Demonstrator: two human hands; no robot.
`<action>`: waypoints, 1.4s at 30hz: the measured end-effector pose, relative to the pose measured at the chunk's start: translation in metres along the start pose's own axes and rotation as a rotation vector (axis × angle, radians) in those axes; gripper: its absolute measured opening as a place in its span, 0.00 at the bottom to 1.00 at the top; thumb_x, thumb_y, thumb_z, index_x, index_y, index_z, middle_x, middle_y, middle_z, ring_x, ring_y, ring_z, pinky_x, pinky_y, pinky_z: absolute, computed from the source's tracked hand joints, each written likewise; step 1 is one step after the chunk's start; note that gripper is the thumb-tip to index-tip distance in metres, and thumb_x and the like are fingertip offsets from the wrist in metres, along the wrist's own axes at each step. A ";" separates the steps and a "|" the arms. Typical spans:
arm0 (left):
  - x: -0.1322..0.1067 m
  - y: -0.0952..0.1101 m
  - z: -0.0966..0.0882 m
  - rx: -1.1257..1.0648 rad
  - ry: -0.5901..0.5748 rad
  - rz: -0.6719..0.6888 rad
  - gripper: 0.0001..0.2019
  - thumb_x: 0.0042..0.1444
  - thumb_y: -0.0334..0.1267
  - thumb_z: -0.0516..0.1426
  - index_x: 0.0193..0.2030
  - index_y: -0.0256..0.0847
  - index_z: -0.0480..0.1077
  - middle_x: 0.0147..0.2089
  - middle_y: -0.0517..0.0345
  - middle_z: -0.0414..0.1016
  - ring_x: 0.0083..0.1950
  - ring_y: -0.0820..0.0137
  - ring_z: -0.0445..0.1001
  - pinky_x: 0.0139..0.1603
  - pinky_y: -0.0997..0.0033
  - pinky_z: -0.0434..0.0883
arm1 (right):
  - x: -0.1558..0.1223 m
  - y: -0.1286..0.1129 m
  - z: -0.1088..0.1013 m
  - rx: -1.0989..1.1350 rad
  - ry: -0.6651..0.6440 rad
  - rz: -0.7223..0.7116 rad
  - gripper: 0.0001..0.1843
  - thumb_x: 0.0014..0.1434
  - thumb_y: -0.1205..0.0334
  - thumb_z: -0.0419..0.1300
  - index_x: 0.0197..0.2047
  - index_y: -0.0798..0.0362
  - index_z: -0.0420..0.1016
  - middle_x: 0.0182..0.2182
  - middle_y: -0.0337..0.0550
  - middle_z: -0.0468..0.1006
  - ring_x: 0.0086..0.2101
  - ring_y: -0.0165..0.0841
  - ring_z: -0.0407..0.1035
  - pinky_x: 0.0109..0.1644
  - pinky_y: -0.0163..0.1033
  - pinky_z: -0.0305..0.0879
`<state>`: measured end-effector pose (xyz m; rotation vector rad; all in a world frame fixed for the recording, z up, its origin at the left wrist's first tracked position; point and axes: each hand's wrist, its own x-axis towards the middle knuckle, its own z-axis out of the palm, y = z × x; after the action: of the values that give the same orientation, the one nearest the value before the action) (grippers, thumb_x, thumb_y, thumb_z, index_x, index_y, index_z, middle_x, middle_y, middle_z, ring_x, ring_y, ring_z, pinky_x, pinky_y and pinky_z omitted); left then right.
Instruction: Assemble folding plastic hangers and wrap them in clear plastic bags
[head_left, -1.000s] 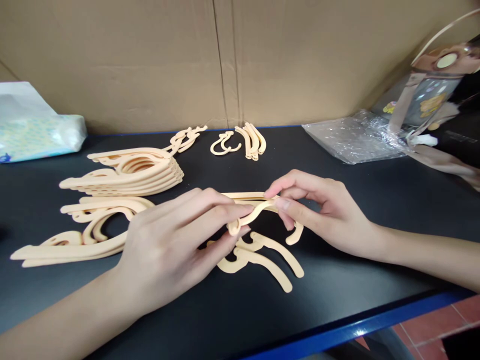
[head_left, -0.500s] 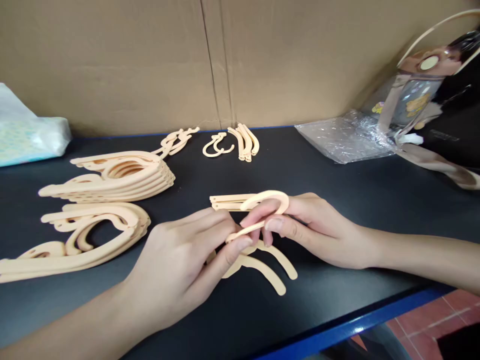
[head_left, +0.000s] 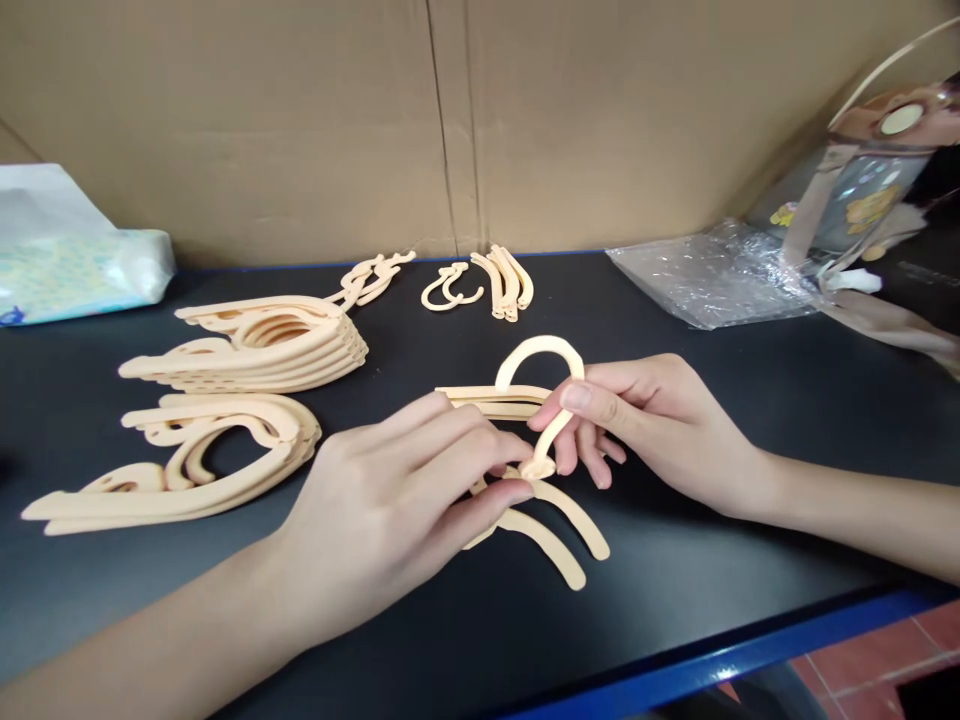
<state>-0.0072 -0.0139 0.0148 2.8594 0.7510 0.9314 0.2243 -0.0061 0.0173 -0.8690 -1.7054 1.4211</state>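
Note:
A cream plastic hanger hook (head_left: pixel 540 345) is held upright, its curve at the top. My right hand (head_left: pixel 660 430) pinches its shank between thumb and index finger, the other fingers loosely curled. My left hand (head_left: pixel 405 490) closes thumb and fingertips at the hook's wider lower end, partly covering it. Below, two curved hanger arms (head_left: pixel 562 545) lie on the table, their left ends hidden by my left hand. Several straighter cream pieces (head_left: pixel 510 408) lie just behind the hands.
Stacked cream hanger parts (head_left: pixel 300 350) and a second pile (head_left: pixel 262 470) stand on the left. Loose hooks (head_left: pixel 450 290) and arm pieces (head_left: pixel 506 285) lie at the back. Right are a clear plastic bag (head_left: pixel 697 280) and a bottle (head_left: pixel 862 195); back left, a tissue pack (head_left: pixel 112 265).
The hook has turned from lying nearly flat to upright, its lower end now between my left fingertips. My right hand has shifted slightly right, and the view has shifted a little.

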 end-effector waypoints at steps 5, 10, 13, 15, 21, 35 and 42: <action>-0.002 0.001 0.002 -0.046 0.011 -0.024 0.04 0.66 0.34 0.59 0.46 0.38 0.71 0.39 0.61 0.78 0.38 0.74 0.73 0.42 0.77 0.70 | -0.001 0.001 0.001 -0.072 -0.012 -0.037 0.17 0.70 0.56 0.56 0.35 0.56 0.80 0.26 0.36 0.78 0.22 0.19 0.66 0.25 0.26 0.63; -0.003 0.001 0.004 -0.154 -0.035 -0.030 0.06 0.67 0.28 0.56 0.48 0.38 0.70 0.43 0.60 0.78 0.42 0.77 0.75 0.42 0.80 0.71 | 0.001 0.003 0.003 -0.170 -0.027 -0.129 0.15 0.70 0.59 0.57 0.36 0.57 0.80 0.30 0.37 0.78 0.26 0.20 0.66 0.30 0.26 0.67; -0.001 0.002 0.004 -0.199 -0.048 -0.007 0.08 0.67 0.27 0.55 0.49 0.38 0.71 0.46 0.58 0.78 0.45 0.76 0.76 0.45 0.80 0.71 | 0.000 0.003 0.004 -0.202 0.021 -0.133 0.11 0.68 0.60 0.59 0.49 0.54 0.79 0.31 0.36 0.78 0.26 0.22 0.66 0.30 0.28 0.68; -0.001 0.002 0.003 -0.227 -0.040 -0.021 0.08 0.67 0.26 0.55 0.49 0.38 0.72 0.45 0.58 0.78 0.45 0.76 0.76 0.45 0.81 0.71 | -0.002 0.004 0.004 -0.220 0.068 -0.147 0.24 0.66 0.61 0.61 0.65 0.50 0.67 0.32 0.35 0.78 0.27 0.24 0.69 0.31 0.30 0.70; 0.001 0.003 0.000 -0.274 0.008 -0.057 0.07 0.66 0.25 0.56 0.46 0.37 0.73 0.41 0.60 0.77 0.41 0.80 0.75 0.45 0.85 0.70 | -0.007 0.005 0.002 -0.454 -0.042 -0.364 0.29 0.69 0.66 0.57 0.70 0.44 0.57 0.38 0.36 0.80 0.36 0.27 0.75 0.40 0.32 0.73; -0.005 0.001 -0.002 -0.225 0.023 -0.202 0.04 0.68 0.42 0.56 0.45 0.47 0.65 0.32 0.68 0.75 0.25 0.78 0.72 0.25 0.79 0.68 | -0.005 0.005 0.001 -0.580 -0.145 -0.475 0.08 0.67 0.67 0.61 0.49 0.55 0.75 0.40 0.41 0.80 0.38 0.25 0.74 0.42 0.29 0.70; -0.004 -0.001 -0.001 -0.222 -0.038 -0.174 0.02 0.68 0.37 0.56 0.43 0.43 0.67 0.33 0.65 0.76 0.25 0.79 0.71 0.24 0.80 0.67 | -0.007 0.003 -0.001 -0.587 -0.134 -0.481 0.05 0.64 0.67 0.63 0.44 0.56 0.79 0.35 0.39 0.81 0.33 0.24 0.75 0.38 0.28 0.69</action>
<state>-0.0113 -0.0150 0.0137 2.5671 0.8205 0.8743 0.2287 -0.0106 0.0132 -0.5953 -2.2943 0.6749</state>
